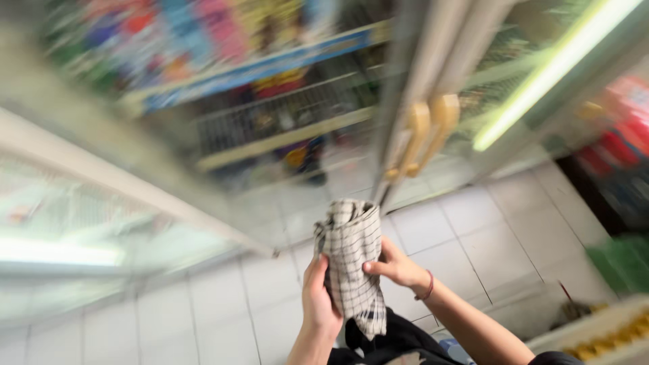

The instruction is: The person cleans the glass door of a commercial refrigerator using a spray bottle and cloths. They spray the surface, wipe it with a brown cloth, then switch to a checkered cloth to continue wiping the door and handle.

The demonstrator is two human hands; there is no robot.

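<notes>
A white cloth with a dark check pattern (351,250) hangs bunched between both my hands at the lower middle of the head view. My left hand (319,301) grips its lower left side. My right hand (399,265), with a red band on the wrist, holds its right side. The cloth's top edge is close to the glass doors of a display fridge (304,135), just below their two yellow handles (429,132). The picture is blurred by motion.
Wire shelves with colourful packages sit behind the glass. A lit tube (547,74) runs along the right door. White floor tiles (466,230) lie below. Red goods (618,145) and green things (622,260) stand at the right; a tray of yellow items (608,338) is at the lower right.
</notes>
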